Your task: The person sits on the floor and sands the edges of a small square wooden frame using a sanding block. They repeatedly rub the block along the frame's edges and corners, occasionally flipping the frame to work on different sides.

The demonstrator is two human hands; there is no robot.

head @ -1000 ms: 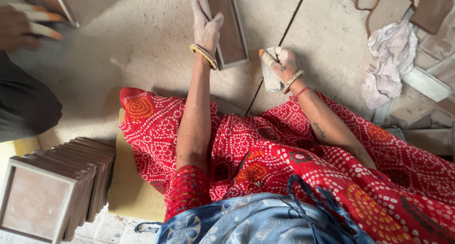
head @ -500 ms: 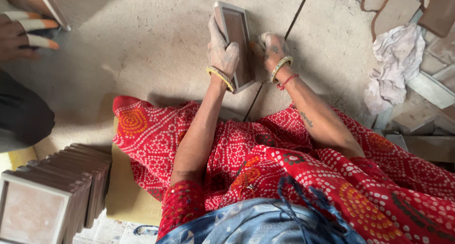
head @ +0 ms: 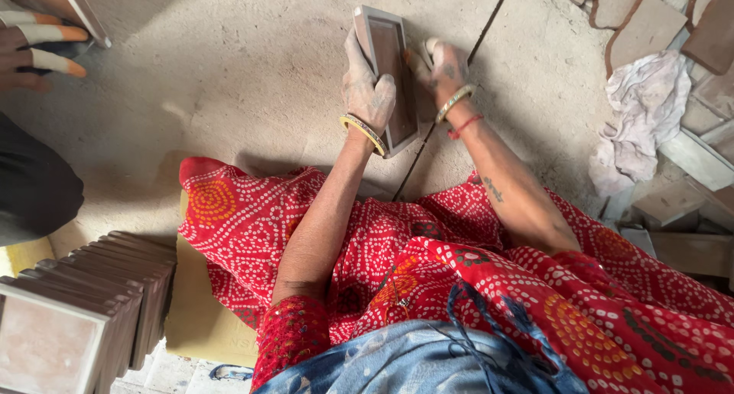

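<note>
You hold a rectangular tile [head: 384,76] with a pale raised rim and a brown recessed face, tipped up on edge above the dusty floor [head: 229,96], just ahead of your knees. Your left hand [head: 367,88] wraps its left rim, fingers closed around it; your right hand [head: 440,69] presses against the right side, but the tile hides its fingertips, so you cannot tell how firmly it grips. The tile's lower corner is covered by your left wrist. Its long axis runs away from you, leaning slightly left at the far end. A dark seam in the floor [head: 478,34] passes behind it. A stack of similar tiles [head: 84,310] stands at your left, a crumpled cloth [head: 638,118] and broken slabs [head: 650,27] at your right. Another person's hand [head: 34,46] is cut off at the top left.
</note>
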